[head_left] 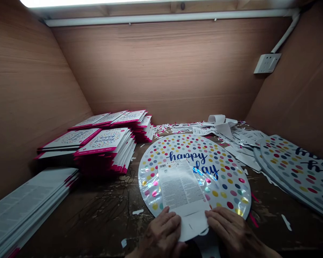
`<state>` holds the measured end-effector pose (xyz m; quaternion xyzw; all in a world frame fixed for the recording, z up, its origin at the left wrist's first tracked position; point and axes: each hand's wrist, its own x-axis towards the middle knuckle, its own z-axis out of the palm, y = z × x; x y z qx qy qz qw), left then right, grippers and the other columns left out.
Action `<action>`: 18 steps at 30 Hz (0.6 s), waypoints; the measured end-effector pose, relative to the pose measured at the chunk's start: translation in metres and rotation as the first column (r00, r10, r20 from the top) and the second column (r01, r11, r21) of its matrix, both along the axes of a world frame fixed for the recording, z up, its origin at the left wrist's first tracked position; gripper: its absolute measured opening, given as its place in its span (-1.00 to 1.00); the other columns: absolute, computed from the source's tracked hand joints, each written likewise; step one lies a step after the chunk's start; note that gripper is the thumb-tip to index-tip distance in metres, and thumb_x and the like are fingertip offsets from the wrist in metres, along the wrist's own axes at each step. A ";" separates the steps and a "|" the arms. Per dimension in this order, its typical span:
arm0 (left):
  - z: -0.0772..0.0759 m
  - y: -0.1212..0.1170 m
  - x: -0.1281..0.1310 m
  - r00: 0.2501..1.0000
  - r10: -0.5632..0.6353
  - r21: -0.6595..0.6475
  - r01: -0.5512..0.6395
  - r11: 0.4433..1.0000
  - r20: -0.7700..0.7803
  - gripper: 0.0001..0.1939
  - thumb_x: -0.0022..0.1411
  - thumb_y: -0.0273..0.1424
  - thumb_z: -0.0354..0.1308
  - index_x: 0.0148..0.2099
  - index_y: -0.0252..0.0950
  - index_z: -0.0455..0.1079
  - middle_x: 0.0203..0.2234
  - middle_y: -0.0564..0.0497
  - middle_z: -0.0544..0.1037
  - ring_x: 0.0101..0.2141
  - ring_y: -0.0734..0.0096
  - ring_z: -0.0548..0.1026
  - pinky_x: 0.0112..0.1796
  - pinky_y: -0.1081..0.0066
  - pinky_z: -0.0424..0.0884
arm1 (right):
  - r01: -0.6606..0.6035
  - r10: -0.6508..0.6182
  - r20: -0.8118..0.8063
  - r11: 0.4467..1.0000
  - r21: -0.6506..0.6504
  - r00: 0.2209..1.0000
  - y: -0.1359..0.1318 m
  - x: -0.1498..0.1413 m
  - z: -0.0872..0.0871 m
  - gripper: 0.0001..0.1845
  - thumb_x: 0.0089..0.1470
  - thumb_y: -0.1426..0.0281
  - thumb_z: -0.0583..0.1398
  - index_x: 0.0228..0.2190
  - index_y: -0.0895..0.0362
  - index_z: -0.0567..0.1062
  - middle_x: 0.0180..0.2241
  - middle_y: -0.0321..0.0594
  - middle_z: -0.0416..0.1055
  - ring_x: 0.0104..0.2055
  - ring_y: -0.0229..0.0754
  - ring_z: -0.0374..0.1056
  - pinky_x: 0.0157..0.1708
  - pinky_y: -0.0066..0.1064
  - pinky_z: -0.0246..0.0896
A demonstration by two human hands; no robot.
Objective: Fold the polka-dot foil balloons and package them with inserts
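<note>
Polka-dot foil balloon [226, 186] | printed card [179, 188] across it | left hand [161, 231], right hand [233, 227]: grips spread on card (thumbs hidden)

One left hand [160, 233] and one right hand [233, 227] lie on one printed paper sheet [180, 190], which sits on one polka-dot foil balloon [226, 186]. Beyond are five stacks of pink-edged balloon packets [104, 141], and nearer the left is one stack of white printed packets [24, 204]. At the right are at least two more foil balloons [298, 172] and one wall socket [267, 63].
</note>
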<state>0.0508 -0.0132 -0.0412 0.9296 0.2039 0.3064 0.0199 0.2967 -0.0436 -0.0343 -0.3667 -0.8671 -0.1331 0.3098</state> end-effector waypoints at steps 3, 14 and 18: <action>0.010 -0.002 0.007 0.987 0.155 -0.154 -0.147 0.977 0.044 -0.69 0.29 -0.52 -0.19 -0.43 -0.35 0.31 -0.44 -0.06 0.43 -0.41 0.44 0.43 -0.29 0.42 0.45 | 0.058 -0.070 -0.064 0.983 -0.177 0.996 0.012 -0.006 -0.008 -0.62 0.17 0.59 -0.17 -0.49 0.15 0.35 -0.54 -0.23 0.32 -0.50 -0.19 0.22 -0.51 -0.37 0.03; -0.020 0.009 0.014 0.910 0.398 0.343 -0.339 0.876 -0.115 -0.67 0.28 -0.54 -0.22 -0.09 -0.44 0.34 -0.03 -0.21 0.40 0.00 0.11 0.36 -0.11 0.18 0.42 | 0.437 -0.385 0.234 0.866 -0.242 0.893 0.041 -0.029 -0.013 -0.86 0.05 0.58 0.05 -0.41 0.12 0.31 -0.38 -0.17 0.29 -0.37 -0.06 0.22 -0.38 -0.25 0.06; -0.043 -0.013 0.003 0.939 0.305 0.461 -0.202 0.864 -0.159 -0.69 0.33 -0.39 -0.11 0.00 -0.43 0.33 -0.01 -0.17 0.41 0.01 0.14 0.36 -0.05 0.26 0.39 | 0.363 -0.337 0.166 0.918 -0.163 0.927 0.019 -0.024 -0.016 -0.80 0.02 0.60 0.00 -0.45 0.11 0.35 -0.44 -0.19 0.33 -0.41 -0.09 0.23 -0.38 -0.23 0.10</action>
